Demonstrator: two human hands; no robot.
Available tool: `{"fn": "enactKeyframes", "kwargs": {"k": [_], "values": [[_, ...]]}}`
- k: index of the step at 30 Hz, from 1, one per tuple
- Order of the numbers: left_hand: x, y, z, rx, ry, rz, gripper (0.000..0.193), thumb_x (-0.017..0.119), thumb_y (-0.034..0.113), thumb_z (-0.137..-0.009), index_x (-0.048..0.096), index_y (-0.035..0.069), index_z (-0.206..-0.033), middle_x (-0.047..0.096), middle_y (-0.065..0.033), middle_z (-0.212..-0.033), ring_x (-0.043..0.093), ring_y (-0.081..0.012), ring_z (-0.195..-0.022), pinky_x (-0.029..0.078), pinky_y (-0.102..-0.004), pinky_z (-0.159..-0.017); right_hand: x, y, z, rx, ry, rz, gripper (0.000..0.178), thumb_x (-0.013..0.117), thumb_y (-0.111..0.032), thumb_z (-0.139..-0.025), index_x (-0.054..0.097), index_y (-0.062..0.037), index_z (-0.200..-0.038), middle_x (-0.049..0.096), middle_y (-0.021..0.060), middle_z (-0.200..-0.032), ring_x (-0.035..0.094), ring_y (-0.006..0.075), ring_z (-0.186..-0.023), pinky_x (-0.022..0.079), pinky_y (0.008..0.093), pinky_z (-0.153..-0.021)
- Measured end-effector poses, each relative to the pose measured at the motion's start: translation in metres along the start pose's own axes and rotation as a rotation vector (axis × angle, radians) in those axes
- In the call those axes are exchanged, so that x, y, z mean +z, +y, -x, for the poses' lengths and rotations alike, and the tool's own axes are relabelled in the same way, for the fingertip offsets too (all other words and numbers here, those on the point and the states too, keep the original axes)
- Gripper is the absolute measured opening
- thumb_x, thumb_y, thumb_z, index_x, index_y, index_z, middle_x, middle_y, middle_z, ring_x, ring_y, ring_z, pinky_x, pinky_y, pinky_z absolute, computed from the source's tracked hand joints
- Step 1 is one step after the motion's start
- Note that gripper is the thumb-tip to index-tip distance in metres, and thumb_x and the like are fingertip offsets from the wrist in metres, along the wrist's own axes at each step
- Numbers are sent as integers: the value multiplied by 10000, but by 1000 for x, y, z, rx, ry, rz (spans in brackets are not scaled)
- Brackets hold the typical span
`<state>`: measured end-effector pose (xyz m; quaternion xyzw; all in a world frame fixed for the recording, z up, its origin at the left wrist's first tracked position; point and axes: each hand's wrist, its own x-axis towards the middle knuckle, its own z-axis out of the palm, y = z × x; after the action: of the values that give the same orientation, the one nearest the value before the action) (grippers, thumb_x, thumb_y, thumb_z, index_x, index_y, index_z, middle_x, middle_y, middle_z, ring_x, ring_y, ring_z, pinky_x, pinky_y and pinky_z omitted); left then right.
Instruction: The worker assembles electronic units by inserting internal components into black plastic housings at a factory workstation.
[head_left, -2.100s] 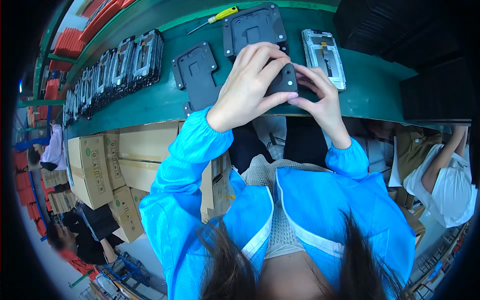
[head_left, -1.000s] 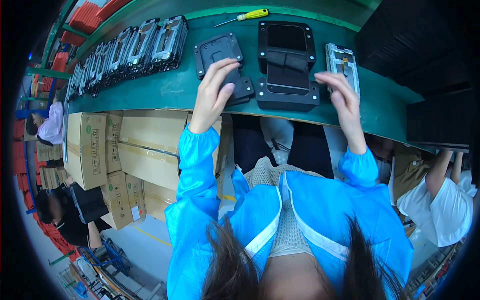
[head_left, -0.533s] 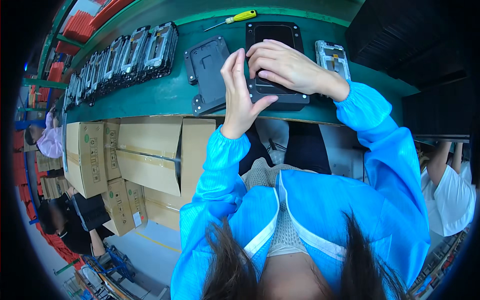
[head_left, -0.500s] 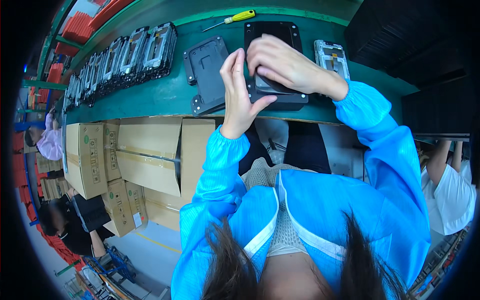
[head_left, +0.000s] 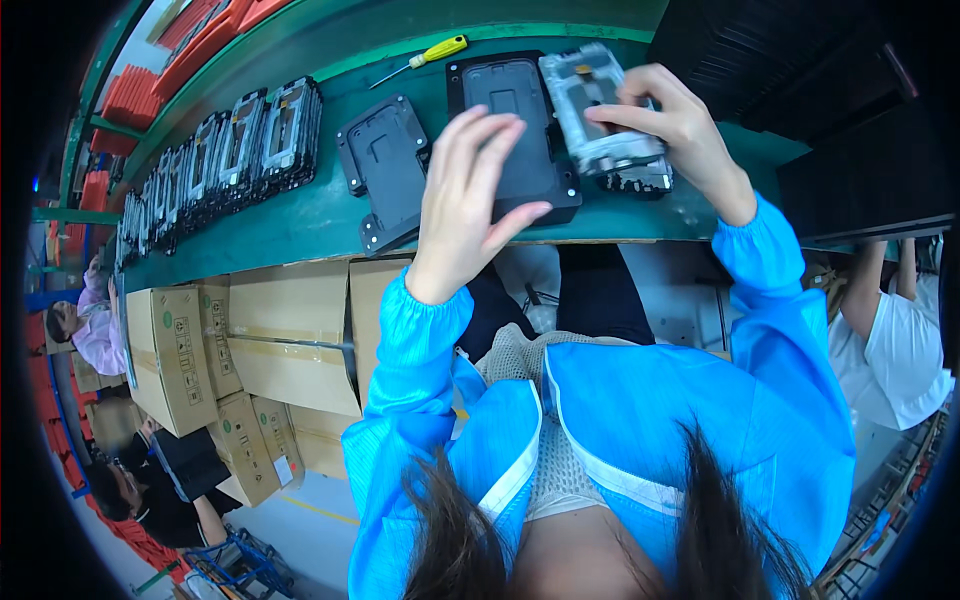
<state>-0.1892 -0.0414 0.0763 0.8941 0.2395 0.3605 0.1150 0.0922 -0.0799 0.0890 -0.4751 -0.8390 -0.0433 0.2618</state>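
Note:
My right hand [head_left: 680, 125] grips a silver-grey phone frame [head_left: 583, 105] with an orange flex strip, thumb on its upper face. It is tilted and a little blurred, above a small stack of similar frames [head_left: 645, 180] that it partly hides. My left hand [head_left: 468, 190] is open with fingers spread, holding nothing. It hovers over the near left side of a black fixture [head_left: 525, 180], whose shallow recess shows. Left of that, a second black fixture plate [head_left: 390, 165] lies on the green bench, with a cut-out shape in its surface.
A yellow-handled screwdriver [head_left: 440, 50] lies at the back. Several stacks of phone frames [head_left: 235, 150] line the bench to the left. Cardboard boxes [head_left: 290, 320] stand below the bench edge. Black stacked trays [head_left: 800, 75] rise at the right. Other people are at both sides.
My right hand has left the black fixture and moved right, now with a phone frame in it. The fixture's recess has come into view. My left hand has opened wider. The whole view has shifted slightly.

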Motion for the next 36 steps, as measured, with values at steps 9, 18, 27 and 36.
{"fn": "enactKeyframes", "kwargs": {"k": [9,18,27,36], "values": [[13,-11,-29,181,-386,42,510,792,283,-741,615,19,-1140,574,-99,-1202,413,-337,-1330,387,-460,-1072,24,14,63,199,99,108,557,676,74,-661,713,-181,-1155,565,50,-1046,558,260,-1062,534,363,-877],[16,-9,-23,181,-318,11,490,802,253,-707,638,19,-1105,584,-86,-1185,462,-320,-1264,408,-449,-1041,26,-31,56,301,-17,-31,618,709,46,-696,609,-108,-1286,596,93,-1210,525,296,-1200,497,353,-952],[16,-9,-23,131,-232,148,506,801,246,-703,642,18,-1126,592,-86,-1178,483,-313,-1213,417,-430,-1015,65,-83,32,566,217,-806,659,794,-45,-706,540,13,-1311,619,154,-1242,615,251,-1128,492,376,-988],[-13,-19,-6,-228,510,836,503,786,212,-718,642,16,-1158,593,-137,-1200,530,-295,-1216,396,-389,-1047,67,-82,32,565,174,-713,567,783,-67,-725,603,-15,-1260,637,145,-1224,631,250,-1110,484,374,-999]]}}
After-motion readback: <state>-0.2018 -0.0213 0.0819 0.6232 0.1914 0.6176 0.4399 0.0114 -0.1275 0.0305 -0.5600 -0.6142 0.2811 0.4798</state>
